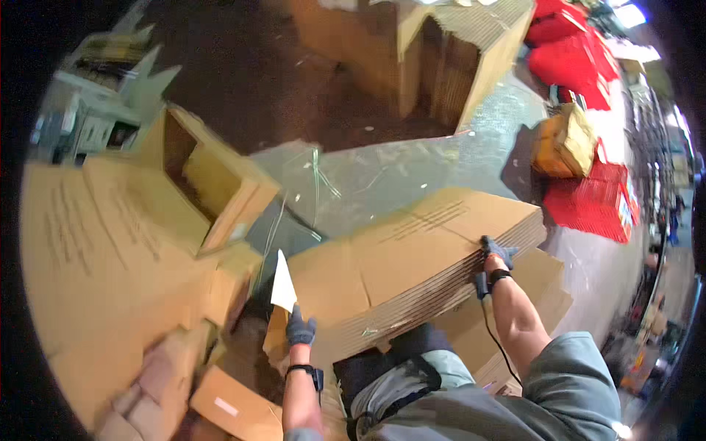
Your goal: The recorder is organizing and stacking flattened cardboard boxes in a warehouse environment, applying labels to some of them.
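A thick stack of flattened brown cardboard boxes [412,250] lies across in front of my body, its layered edges facing me. My left hand [300,327], in a grey glove, is closed at the stack's left end. A white pointed sheet [282,285] sticks up right at its fingertips; whether the fingers also pinch it I cannot make out. At the stack's right part my right hand [499,254], also gloved, grips the near edge with its thumb apart. Strapped by the right wrist is a small dark device [482,285] with a cable running down the forearm.
More flat cardboard [540,294] lies under the stack's right side. An open carton [206,176] and large cardboard sheets [95,235] fill the left. Loose strapping [318,180] lies on the grey floor. Beyond stand folded cartons [441,66], red bags [588,195] and a taped parcel [565,143].
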The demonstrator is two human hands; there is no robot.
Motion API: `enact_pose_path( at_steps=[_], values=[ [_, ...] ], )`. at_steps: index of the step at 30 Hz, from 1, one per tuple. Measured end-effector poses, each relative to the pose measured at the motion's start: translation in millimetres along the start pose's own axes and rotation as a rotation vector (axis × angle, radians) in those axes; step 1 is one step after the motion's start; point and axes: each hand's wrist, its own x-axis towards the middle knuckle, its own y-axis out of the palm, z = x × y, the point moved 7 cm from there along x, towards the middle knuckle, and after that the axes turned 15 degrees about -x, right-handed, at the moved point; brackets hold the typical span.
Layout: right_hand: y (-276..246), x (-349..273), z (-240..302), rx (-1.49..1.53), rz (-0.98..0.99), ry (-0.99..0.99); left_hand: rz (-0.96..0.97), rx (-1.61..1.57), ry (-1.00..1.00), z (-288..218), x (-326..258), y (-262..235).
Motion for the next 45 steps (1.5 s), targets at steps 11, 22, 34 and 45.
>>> enact_pose_path(
  at_steps=[11, 22, 34, 45],
  values=[
    [-0.8, 10.4, 66.8, -0.036, -0.113, -0.333, 0.025, -0.206, -0.217, 33.7, -60.3, 62.5],
    [57.1, -229.7, 147.5, -0.098, 0.075, -1.651, -0.415, -0.585, 0.170, -194.3, -73.0, -135.0],
    [46.3, -558.5, 69.6, -0.139, 1.574, -1.356, -0.398, -1.268, 0.176, -172.7, -147.5, -254.5],
    [-77.2, -538.4, 109.8, -0.472, 0.950, -1.945, 0.175, -0.644, 0.249, -299.6, -77.7, -217.9]
  ],
)
